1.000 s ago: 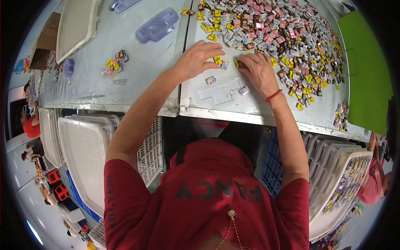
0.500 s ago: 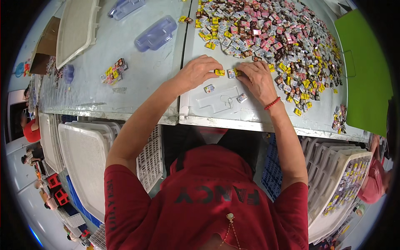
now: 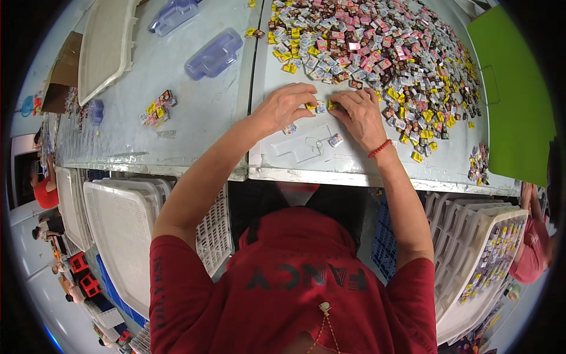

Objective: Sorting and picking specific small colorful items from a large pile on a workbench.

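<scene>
Your own head and red shirt point(image 3: 295, 283) fill the near part of the view and hide whatever lies below the table's near edge in the middle. The fisheye rim bends the table point(image 3: 194, 118) and cuts off the pale tray point(image 3: 106, 41) at the far left and the green sheet point(image 3: 513, 88) at the right. The wrapped candies are too small to make out singly; you see only yellow, pink, silver and dark wrappers.

Your left hand point(image 3: 285, 107) lies palm down on the table, fingers curled together, with the fingertips on a small yellow piece point(image 3: 311, 107) at the near edge of the big candy pile point(image 3: 377, 53). Whether it pinches that piece or only presses on it, you cannot tell, since the knuckles cover the grip. Your right hand point(image 3: 361, 117), with a red band point(image 3: 380, 148) on the wrist, lies flat just beside it, fingers spread a little, with the tips on the candies next to the left hand's. The two hands nearly meet at the fingertips.

Just near of your hands lies a clear moulded tray point(image 3: 303, 147), flat on the table, with two loose candies beside it: one point(image 3: 289, 128) under your left hand, one point(image 3: 335, 140) near your right wrist. Far left lie two bluish clear lids point(image 3: 215, 54) and a small candy heap point(image 3: 158, 107).
</scene>
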A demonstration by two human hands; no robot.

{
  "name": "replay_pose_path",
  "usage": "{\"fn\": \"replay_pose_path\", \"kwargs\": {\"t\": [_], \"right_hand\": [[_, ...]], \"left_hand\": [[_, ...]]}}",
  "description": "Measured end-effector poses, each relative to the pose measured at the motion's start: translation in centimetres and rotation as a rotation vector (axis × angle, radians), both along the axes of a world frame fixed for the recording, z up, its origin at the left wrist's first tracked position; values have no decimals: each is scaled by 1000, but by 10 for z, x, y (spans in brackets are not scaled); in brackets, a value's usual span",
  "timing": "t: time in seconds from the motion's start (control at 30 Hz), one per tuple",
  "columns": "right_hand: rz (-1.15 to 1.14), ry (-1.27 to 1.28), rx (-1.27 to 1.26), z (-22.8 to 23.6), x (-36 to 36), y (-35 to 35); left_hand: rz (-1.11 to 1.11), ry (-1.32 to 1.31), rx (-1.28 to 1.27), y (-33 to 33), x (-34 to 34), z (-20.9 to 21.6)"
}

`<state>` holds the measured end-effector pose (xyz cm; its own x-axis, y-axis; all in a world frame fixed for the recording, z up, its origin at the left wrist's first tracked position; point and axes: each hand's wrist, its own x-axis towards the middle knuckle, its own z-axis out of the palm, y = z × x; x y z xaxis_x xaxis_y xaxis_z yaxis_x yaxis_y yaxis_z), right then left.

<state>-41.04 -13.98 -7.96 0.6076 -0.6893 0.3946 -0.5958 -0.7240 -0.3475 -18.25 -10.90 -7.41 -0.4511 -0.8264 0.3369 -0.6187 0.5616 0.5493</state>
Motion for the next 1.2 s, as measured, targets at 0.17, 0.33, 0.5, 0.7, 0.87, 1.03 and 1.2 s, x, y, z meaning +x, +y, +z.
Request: {"fn": "replay_pose_path", "kwargs": {"t": [0.17,0.33,0.5,0.7,0.87,1.03,1.2], "right_hand": [[-10,-21,-16,-2,-2,2],[-10,-46,-25,-4,0,3],[-3,-69,-14,-3,1,2],[-18,-69,-51,8,-3,16],[118,-90,63,30,13,53],[173,-16,6,7,26,65],[84,-106,62,4,33,79]], "left_hand": [[-11,-22,68,-2,-8,-4],[39,34,-51,2,-20,-7],[66,14,-43,-10,-23,-11],[191,86,87,10,-19,29],[322,103,-47,94,-16,30],[400,62,-66,111,-21,8],[378,72,-102,109,-8,0]]}}
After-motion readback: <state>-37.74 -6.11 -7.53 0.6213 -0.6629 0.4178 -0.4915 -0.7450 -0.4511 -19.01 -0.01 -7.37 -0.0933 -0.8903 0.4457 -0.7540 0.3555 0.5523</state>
